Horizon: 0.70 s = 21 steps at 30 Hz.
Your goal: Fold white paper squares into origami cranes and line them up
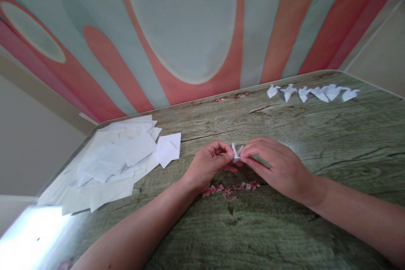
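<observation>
Small folded paper [236, 156], seemingly unfinished, over the tabletop [205, 228]
Left hand [210, 161] and right hand [278, 162] pinch it, each grip closed; paper birds [303, 94] sit apparently done at far right, loose sheets [139, 149] lie unfolded at left.

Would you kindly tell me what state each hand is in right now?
Left hand: closed, pinching the folded white paper.
Right hand: closed, pinching the other side of it.
</observation>
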Each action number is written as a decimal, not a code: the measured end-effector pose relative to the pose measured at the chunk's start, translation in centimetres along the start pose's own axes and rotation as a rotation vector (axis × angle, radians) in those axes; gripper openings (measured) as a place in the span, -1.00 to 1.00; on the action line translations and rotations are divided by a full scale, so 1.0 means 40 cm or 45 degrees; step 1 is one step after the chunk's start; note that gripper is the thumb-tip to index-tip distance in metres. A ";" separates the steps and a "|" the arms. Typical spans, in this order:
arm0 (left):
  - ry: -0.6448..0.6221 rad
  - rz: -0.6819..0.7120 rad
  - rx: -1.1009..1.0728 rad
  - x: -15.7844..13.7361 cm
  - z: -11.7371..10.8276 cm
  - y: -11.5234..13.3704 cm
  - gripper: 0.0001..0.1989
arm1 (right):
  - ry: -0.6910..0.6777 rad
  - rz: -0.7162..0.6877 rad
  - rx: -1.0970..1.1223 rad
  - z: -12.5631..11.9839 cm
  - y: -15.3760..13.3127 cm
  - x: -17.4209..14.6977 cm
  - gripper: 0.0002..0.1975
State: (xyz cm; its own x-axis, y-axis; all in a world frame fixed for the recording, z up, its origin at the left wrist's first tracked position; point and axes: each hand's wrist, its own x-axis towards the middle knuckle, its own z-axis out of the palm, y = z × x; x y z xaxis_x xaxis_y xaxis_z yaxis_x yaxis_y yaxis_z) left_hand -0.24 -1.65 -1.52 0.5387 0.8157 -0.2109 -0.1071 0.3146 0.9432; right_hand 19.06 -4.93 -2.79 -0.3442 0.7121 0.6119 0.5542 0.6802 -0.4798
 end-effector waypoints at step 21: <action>0.114 -0.034 0.509 -0.010 0.016 0.010 -0.78 | -0.021 0.096 -0.004 0.003 0.001 0.003 -0.93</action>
State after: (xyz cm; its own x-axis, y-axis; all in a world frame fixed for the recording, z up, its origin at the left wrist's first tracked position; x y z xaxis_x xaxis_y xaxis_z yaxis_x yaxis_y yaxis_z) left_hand 0.02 -2.16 -0.88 0.4599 0.8545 -0.2414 0.2486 0.1371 0.9589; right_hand 18.95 -4.81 -2.80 -0.3142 0.7639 0.5637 0.5815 0.6242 -0.5218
